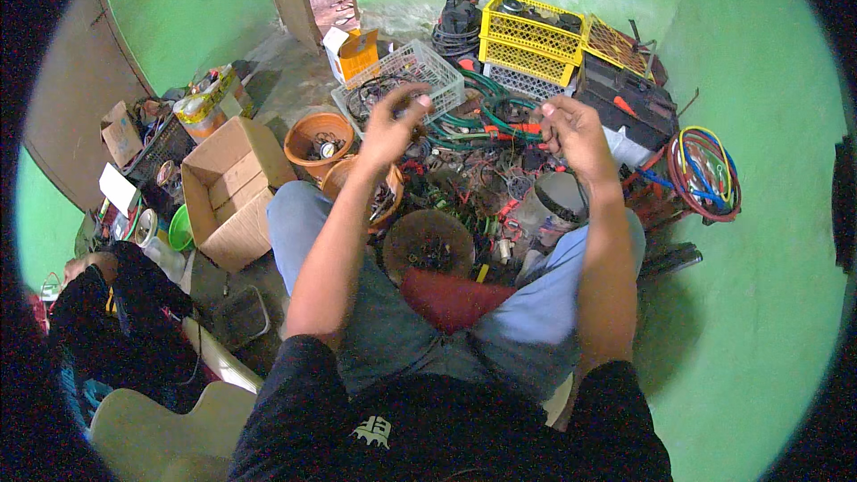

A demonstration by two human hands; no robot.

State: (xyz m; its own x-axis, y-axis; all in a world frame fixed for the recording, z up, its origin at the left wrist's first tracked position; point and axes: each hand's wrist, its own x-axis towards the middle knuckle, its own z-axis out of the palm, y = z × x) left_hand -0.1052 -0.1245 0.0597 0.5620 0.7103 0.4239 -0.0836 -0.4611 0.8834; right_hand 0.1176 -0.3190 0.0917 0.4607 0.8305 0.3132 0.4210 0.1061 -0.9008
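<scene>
Both my hands are raised in front of me, wide apart, above the clutter on the floor. My left hand [393,125] hangs over the near edge of a clear plastic crate [437,64], with its fingers bent toward the thumb. Curled with the thumb against the fingers, my right hand [576,136] is just right of the green hose [489,112]. Whatever either hand may pinch is too small to make out. Between my knees stands a round brown bowl [398,234] with small dark bits inside. Loose wires and parts [464,183] lie beyond it.
Two orange pots [302,125] and an open cardboard box [210,214] stand to the left. Yellow crates [527,36], a black toolbox [629,98] and coiled coloured cables [705,170] line the right side by a green wall. A person in black [120,321] sits at the lower left.
</scene>
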